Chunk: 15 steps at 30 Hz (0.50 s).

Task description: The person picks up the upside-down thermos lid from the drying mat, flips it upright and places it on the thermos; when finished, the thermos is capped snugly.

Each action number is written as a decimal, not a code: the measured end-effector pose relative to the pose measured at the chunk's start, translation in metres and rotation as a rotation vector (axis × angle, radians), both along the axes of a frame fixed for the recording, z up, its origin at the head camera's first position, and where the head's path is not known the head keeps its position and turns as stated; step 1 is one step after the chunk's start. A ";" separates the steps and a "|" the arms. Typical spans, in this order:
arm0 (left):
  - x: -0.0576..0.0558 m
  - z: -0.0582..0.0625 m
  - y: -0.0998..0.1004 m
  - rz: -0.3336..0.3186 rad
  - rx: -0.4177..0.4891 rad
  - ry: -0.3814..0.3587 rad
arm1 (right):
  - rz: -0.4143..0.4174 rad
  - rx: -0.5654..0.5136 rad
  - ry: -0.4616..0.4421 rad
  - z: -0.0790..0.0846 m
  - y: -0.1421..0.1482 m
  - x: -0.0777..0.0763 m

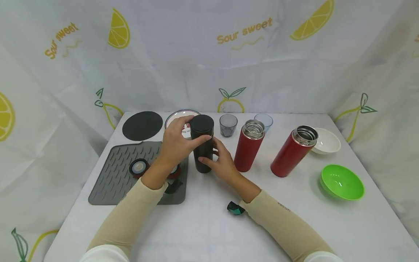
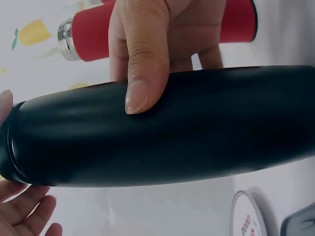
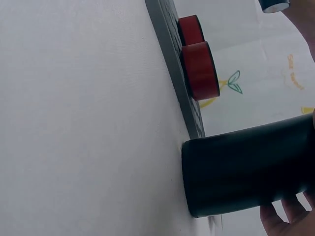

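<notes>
A black thermos flask [image 1: 203, 154] with its lid [image 1: 202, 123] on stands upright on the white table in the head view. My left hand [image 1: 178, 140] holds it around the lid, fingers behind and thumb across the front. Lower down, my right hand [image 1: 223, 162] grips the body between thumb and fingers. In the left wrist view the right thumb [image 2: 142, 73] presses on the flask's side, and left fingertips [image 2: 32, 214] touch the lid end. The right wrist view shows the flask's base [image 3: 197, 179] close beside the grey mat.
Two red flasks [image 1: 247, 151] [image 1: 291, 154] without lids stand to the right. Two red lids [image 1: 139, 167] lie on the grey mat [image 1: 109, 182]. Glasses [image 1: 228, 125], a plate [image 1: 178, 115] and a black disc [image 1: 142, 125] are behind; a white bowl [image 1: 327, 141] and green bowl [image 1: 342, 182] sit right.
</notes>
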<state>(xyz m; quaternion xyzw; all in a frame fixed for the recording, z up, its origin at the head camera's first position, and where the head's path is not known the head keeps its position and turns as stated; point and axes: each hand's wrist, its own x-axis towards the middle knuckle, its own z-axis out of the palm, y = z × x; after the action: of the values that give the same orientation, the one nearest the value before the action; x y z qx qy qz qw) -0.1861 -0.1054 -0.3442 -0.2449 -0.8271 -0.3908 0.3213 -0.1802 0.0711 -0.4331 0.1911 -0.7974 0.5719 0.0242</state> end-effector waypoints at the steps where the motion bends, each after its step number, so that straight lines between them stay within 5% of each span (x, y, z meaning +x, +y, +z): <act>1: 0.000 -0.001 0.000 -0.002 -0.005 0.002 | 0.000 0.001 0.003 0.000 0.000 0.000; 10: -0.003 -0.005 -0.006 -0.073 0.002 -0.038 | 0.002 0.018 0.018 0.000 0.003 -0.001; 15: -0.002 -0.006 -0.002 -0.037 0.023 -0.021 | 0.001 0.020 0.024 -0.002 0.003 -0.003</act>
<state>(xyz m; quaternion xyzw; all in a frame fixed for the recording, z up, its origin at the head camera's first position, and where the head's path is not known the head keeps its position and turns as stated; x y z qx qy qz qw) -0.1878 -0.1077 -0.3504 -0.2525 -0.8211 -0.4087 0.3082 -0.1828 0.0738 -0.4347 0.1985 -0.8026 0.5616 0.0315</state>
